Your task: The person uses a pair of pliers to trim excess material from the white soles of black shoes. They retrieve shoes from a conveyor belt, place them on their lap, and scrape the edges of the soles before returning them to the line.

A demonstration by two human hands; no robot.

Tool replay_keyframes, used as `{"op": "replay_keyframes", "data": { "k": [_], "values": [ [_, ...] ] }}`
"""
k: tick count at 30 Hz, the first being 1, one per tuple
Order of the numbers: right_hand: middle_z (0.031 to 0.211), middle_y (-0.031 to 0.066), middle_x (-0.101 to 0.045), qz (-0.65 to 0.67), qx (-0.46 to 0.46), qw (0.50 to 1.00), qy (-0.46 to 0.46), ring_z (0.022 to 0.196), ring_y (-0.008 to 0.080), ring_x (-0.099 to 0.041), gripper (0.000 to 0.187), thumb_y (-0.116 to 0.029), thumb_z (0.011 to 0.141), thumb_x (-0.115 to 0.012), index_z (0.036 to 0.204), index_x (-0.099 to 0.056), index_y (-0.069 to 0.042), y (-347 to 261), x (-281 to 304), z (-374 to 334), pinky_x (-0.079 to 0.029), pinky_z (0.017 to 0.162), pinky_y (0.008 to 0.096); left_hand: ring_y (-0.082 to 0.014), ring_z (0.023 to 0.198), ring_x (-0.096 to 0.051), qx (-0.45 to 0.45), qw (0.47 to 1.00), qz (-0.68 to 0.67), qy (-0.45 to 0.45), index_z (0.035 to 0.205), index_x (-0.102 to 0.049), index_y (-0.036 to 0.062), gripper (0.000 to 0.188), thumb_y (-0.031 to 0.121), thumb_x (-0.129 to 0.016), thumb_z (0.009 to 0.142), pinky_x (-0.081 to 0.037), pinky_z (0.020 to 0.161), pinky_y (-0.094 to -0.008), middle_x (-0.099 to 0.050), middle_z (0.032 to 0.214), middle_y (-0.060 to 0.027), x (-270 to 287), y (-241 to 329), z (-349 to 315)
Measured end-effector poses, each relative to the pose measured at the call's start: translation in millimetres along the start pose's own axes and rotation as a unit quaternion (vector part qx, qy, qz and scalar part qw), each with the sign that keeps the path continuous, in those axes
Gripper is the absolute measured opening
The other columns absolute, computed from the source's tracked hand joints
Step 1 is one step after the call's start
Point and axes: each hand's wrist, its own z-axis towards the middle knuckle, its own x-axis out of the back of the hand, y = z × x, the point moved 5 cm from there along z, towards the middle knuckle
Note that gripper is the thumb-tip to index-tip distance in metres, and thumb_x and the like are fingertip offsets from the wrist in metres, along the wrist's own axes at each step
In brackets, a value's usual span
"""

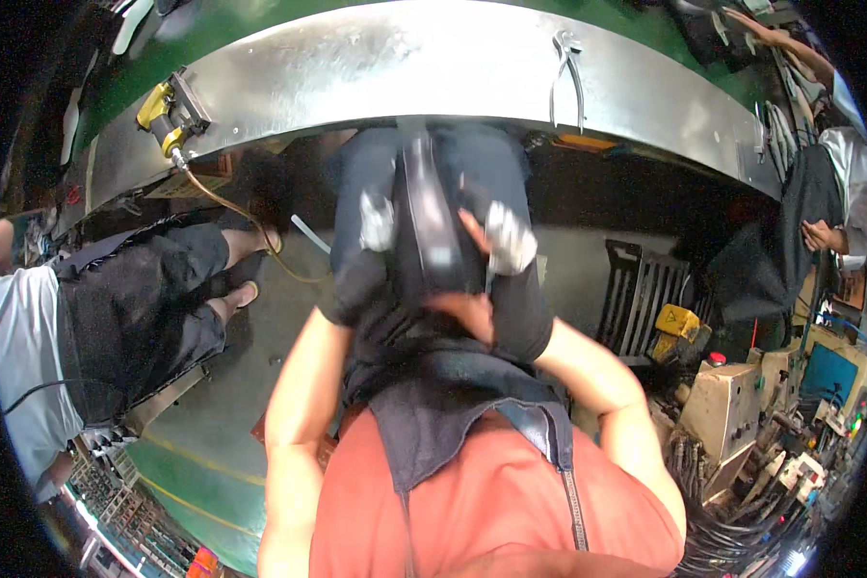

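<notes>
While the metal bench arcs across twelve o'clock, the dark glossy piece lies just below it, near centre.
A yellow-and-black air tool rests at ten; your left hand and right hand, gloved, flank the piece at nine and three, whether pinching it I cannot tell; pliers lie at one.

White glare on metal bench, deep shadow beneath, curved edges
</notes>
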Motion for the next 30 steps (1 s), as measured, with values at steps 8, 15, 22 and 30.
{"op": "replay_keyframes", "data": {
  "k": [8,15,22,30],
  "values": [
    [0.115,0.0238,-0.055,0.064,-0.101,0.983,0.142,0.104,0.037,-0.057,0.058,-0.038,0.085,-0.065,0.121,-0.046,0.004,66,9,5,-0.045,0.09,0.0393,-0.0425,0.125,-0.044,0.016,0.969,0.207,0.131,0.14,-0.02,-0.008,0.068,0.019,-0.055,0.088,-0.039,0.101,-0.0426,-0.037,0.139,-0.0303,-33,-12,-32],
    [0.097,0.0213,-0.065,-0.387,-0.236,0.89,-0.044,0.097,0.0351,-0.062,0.061,-0.057,0.084,-0.054,0.099,-0.066,0.001,169,78,111,-0.05,0.081,0.0444,-0.0327,0.122,-0.051,0.102,0.99,0.102,0.001,0.134,-0.04,-0.0073,0.06,0.017,-0.06,0.083,-0.042,0.098,-0.0372,-0.048,0.13,-0.0285,-4,-10,-40],
    [0.088,0.0278,-0.065,-0.411,-0.191,0.868,-0.203,0.087,0.041,-0.064,0.055,-0.05,0.083,-0.051,0.084,-0.069,0.002,229,63,136,-0.049,0.082,0.0439,-0.0313,0.119,-0.054,0.026,0.975,0.149,0.165,0.132,-0.045,-0.0048,0.053,0.019,-0.06,0.086,-0.043,0.097,-0.0347,-0.052,0.127,-0.0273,-31,-15,-64],
    [0.069,0.0136,-0.059,-0.041,-0.27,0.961,-0.044,0.063,0.0252,-0.058,0.043,-0.042,0.09,-0.048,0.095,-0.059,0.0,247,86,76,-0.045,0.057,0.0351,-0.0301,0.127,-0.045,0.057,0.984,0.014,0.169,0.136,-0.039,-0.0043,0.065,0.017,-0.067,0.082,-0.037,0.103,-0.0345,-0.045,0.136,-0.0247,-35,-25,-50]
  ]
}}
